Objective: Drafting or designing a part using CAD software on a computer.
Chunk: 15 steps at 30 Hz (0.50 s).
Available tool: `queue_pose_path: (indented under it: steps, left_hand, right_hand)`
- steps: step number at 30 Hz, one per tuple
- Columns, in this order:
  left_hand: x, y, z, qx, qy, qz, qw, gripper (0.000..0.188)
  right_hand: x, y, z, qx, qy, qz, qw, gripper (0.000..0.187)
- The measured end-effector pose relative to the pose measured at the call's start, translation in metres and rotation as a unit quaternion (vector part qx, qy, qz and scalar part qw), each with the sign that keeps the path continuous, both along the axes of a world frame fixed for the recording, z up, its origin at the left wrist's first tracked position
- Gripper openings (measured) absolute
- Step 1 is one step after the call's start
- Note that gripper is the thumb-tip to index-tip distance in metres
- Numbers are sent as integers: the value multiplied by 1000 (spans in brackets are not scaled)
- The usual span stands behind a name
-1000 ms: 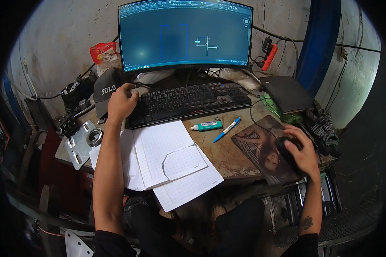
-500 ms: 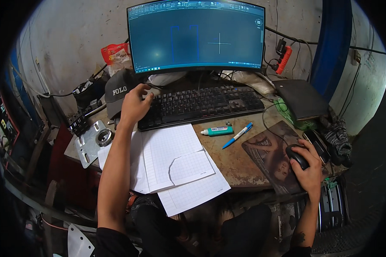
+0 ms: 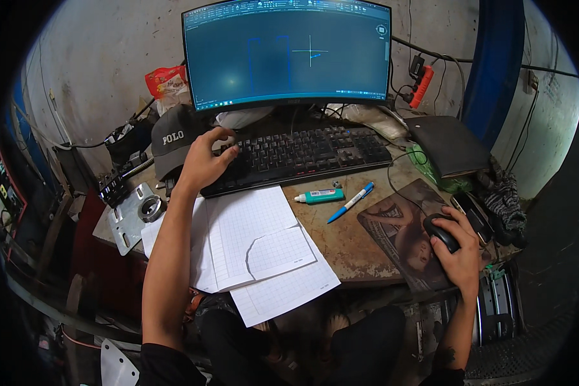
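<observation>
My left hand [image 3: 204, 158] rests at the left end of a black keyboard [image 3: 315, 154], its fingers apart over the keys and holding nothing. On the right, my right hand [image 3: 458, 244] is wrapped over a black computer mouse [image 3: 440, 233], which lies on a dark picture mouse pad [image 3: 399, 225]. Behind the keyboard stands a curved monitor [image 3: 289, 61]. Its screen shows a drawing program with blue outlines, a white crosshair and a short light-blue line under it. Grid-lined paper sheets [image 3: 251, 225], one with a torn edge, lie in front of the keyboard.
Between paper and mouse pad lie a green correction-fluid tube [image 3: 321, 196] and a blue pen [image 3: 350, 203]. A grey cap [image 3: 170, 141], a metal plate [image 3: 128, 222] and a tape roll [image 3: 151, 208] sit left. A dark folder [image 3: 450, 147] and a phone [image 3: 475, 219] are right.
The view has shifted slightly. On the screen the crosshair has moved up and left, and a short light-blue line has appeared. My left thumb has moved a little over the keys; my right hand stays on the mouse.
</observation>
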<state>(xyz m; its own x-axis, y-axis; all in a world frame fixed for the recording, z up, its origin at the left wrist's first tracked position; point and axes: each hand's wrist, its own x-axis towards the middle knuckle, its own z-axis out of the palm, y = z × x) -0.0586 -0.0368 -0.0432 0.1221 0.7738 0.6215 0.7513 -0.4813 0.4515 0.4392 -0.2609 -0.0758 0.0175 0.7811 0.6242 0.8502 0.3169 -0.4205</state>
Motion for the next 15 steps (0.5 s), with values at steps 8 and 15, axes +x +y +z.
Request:
queue_pose_path:
  steps: [8,15]
  left_hand:
    - [15,-9,1,-38,70,-61,995,51]
    - [18,-11,-2,-52,97,-83,990,56]
  right_hand:
    - [3,-2,-2,7,10,-4,1000,35]
    - [3,1,-5,10,12,4,1000,35]
